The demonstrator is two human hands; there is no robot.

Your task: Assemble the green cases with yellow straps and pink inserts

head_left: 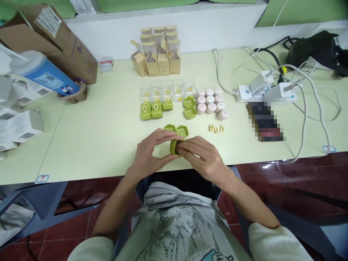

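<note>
A small olive-green plastic case is clamped in the left fingers; the right fingers bunch at its opening, their grip impossible to tell. Just beyond them, a matching open case lies on the pale desk; rightward lie 3 small yellow pieces.
</note>
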